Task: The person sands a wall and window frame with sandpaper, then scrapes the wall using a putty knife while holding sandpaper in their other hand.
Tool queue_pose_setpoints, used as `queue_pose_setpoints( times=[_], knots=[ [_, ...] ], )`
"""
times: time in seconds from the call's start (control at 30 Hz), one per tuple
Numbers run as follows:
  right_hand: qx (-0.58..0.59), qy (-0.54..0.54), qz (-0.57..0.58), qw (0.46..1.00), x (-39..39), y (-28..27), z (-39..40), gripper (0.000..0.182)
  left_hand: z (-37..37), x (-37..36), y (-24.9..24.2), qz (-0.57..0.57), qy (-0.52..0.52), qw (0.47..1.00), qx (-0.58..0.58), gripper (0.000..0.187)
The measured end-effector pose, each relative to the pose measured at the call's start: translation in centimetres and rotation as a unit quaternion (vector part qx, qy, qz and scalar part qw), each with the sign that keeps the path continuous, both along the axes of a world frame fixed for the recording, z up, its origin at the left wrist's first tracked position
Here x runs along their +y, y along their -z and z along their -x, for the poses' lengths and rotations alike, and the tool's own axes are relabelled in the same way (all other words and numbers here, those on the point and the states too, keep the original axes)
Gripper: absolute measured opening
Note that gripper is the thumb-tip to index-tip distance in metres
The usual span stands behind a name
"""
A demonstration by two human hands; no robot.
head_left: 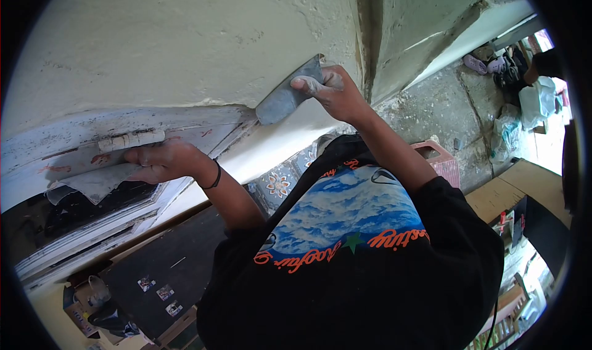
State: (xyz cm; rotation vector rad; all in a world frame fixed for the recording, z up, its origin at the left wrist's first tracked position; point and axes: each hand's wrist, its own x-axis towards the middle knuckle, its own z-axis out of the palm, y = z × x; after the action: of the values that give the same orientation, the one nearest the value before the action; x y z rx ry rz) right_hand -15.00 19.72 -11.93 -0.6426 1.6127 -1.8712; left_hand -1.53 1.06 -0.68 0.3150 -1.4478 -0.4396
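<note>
My right hand (333,91) grips a flat grey metal scraper blade (285,100), thumb on its near face. The blade lies close along the lower edge of the pale, rough plastered wall (203,48). White powder coats my right thumb and fingers. To the left, my left hand (159,162) is closed on a thin grey, plaster-smeared sheet (95,183) that juts out beyond the fingers. A white-coated, roll-shaped handle (131,140) shows just above these fingers, in front of the white frame (191,121). My left palm is hidden.
A dark tabletop (160,264) with small stickers stands at lower left. On the worn concrete floor (441,113) is a pink plastic stool (439,162). Shoes (487,63) and plastic bags (538,100) lie at upper right. A wooden table (524,190) stands at right.
</note>
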Motion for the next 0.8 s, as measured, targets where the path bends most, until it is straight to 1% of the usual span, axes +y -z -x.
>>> queue_pose_setpoints(
  times=[0.07, 0.1, 0.17, 0.23, 0.3, 0.37, 0.4, 0.47, 0.53, 0.6, 0.63, 0.7, 0.73, 0.8],
  knots=[
    [-0.100, -0.065, 0.070, 0.990, 0.9, 0.0, -0.1, 0.034, 0.3, 0.3, -0.2, 0.000, -0.008, 1.000, 0.014, 0.056],
    [-0.100, -0.067, 0.069, 0.990, 1.2, 0.4, -0.2, 0.034, 0.4, 0.5, -0.3, 0.000, -0.012, 1.000, 0.025, 0.057],
    [-0.114, -0.062, 0.032, 0.991, 1.6, 1.4, -0.4, 0.035, 0.2, 0.2, -0.1, 0.006, -0.008, 1.000, 0.023, 0.056],
    [-0.093, -0.060, 0.039, 0.993, 1.9, -0.1, -0.8, 0.034, 0.3, 0.1, -0.2, 0.015, 0.005, 1.000, 0.021, 0.056],
    [-0.076, -0.058, 0.044, 0.994, 1.8, -1.3, -0.8, 0.034, 0.1, 0.3, -0.2, 0.002, -0.040, 0.999, -0.007, 0.055],
    [-0.031, -0.044, 0.019, 0.998, 1.2, -1.7, -0.7, 0.033, 0.0, 0.0, -0.1, 0.006, -0.033, 0.999, -0.002, 0.054],
    [-0.062, -0.028, 0.037, 0.997, 0.7, -1.7, -0.5, 0.034, 0.2, -0.1, -0.1, 0.011, -0.029, 0.999, 0.012, 0.053],
    [-0.056, -0.038, 0.025, 0.997, 0.8, 0.2, -0.4, 0.036, 0.3, 0.0, -0.1, 0.007, -0.028, 1.000, 0.009, 0.053],
    [-0.051, -0.053, 0.015, 0.997, 0.9, 3.7, -0.6, 0.037, 0.3, 0.2, -0.2, 0.005, -0.033, 0.999, 0.005, 0.053],
    [-0.111, -0.051, -0.080, 0.989, 1.3, 7.6, -1.2, 0.039, 0.5, 0.4, -0.3, 0.001, -0.014, 0.999, 0.032, 0.053],
    [-0.111, -0.051, -0.079, 0.989, 2.0, 8.1, -1.3, 0.039, 0.4, 0.6, -0.4, 0.002, -0.015, 0.999, 0.032, 0.053],
    [-0.092, -0.124, -0.104, 0.982, 3.1, 8.5, -1.2, 0.037, 0.5, 0.7, -0.4, 0.010, -0.040, 0.999, 0.003, 0.053],
    [-0.105, -0.149, -0.112, 0.977, 3.6, 8.6, -0.9, 0.036, 0.4, 0.7, -0.5, 0.010, -0.041, 0.999, 0.000, 0.053],
    [-0.120, -0.131, -0.091, 0.980, 4.3, 8.5, -0.9, 0.039, 0.5, 0.7, -0.3, -0.008, -0.025, 1.000, 0.014, 0.052]
  ],
)
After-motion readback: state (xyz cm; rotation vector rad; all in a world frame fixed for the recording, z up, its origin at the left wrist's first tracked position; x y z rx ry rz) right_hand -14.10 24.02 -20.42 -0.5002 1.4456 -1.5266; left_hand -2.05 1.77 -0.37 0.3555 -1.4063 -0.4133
